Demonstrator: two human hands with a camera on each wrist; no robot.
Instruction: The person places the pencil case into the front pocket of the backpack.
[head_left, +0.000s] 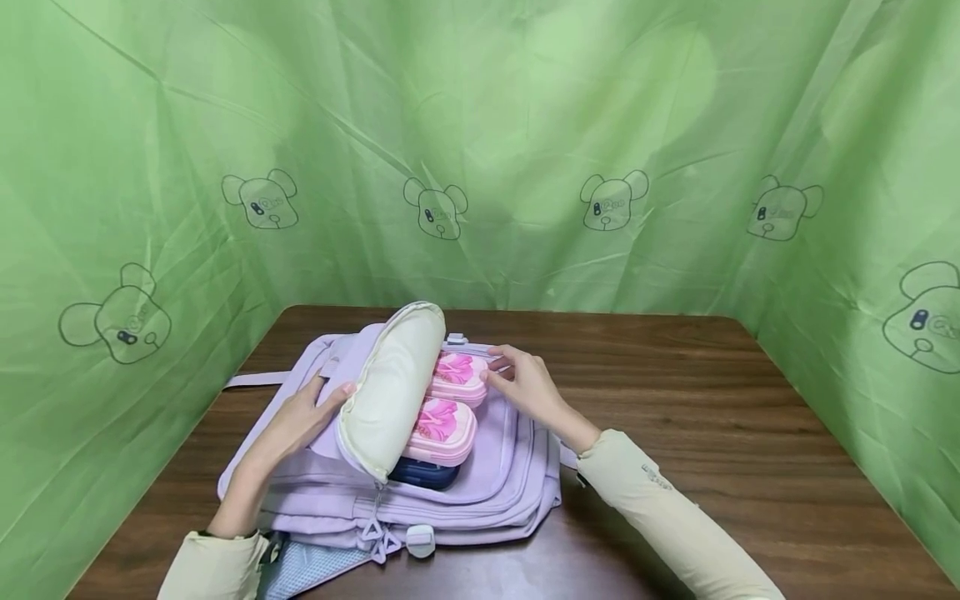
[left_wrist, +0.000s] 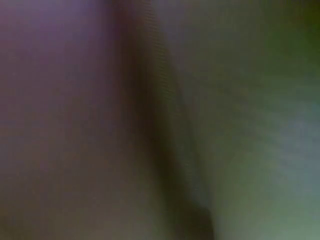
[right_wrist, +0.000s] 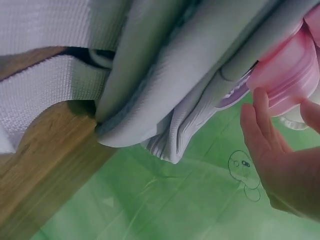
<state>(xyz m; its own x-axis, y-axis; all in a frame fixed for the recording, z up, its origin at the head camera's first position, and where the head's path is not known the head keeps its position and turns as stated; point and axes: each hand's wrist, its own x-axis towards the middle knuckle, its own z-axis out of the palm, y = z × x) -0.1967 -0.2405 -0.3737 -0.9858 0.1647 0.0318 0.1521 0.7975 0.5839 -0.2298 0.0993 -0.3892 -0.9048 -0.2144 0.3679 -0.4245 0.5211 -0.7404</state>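
A lilac backpack (head_left: pixel 480 487) lies flat on the table, its front pocket flap (head_left: pixel 393 387) folded back to show a cream lining. My left hand (head_left: pixel 296 421) grips this flap at its left side, thumb over the lining's edge and fingers partly hidden behind. Two pink zip cases with flower prints lie partly under the flap: the far case (head_left: pixel 456 371) and the near case (head_left: pixel 442 429). Beneath the near one a navy case (head_left: pixel 426 473) shows. My right hand (head_left: pixel 528 385) pinches the far case's right end, fingertips and thumb on its pink side (right_wrist: pixel 285 75) in the right wrist view.
Brown wooden table (head_left: pixel 675 400) extends to the right of the bag. A strap (head_left: pixel 258 379) trails left, and zipper pulls (head_left: pixel 381 537) hang at the front near a white buckle (head_left: pixel 420 540). Green curtains (head_left: pixel 525 100) enclose the table. The left wrist view is blurred.
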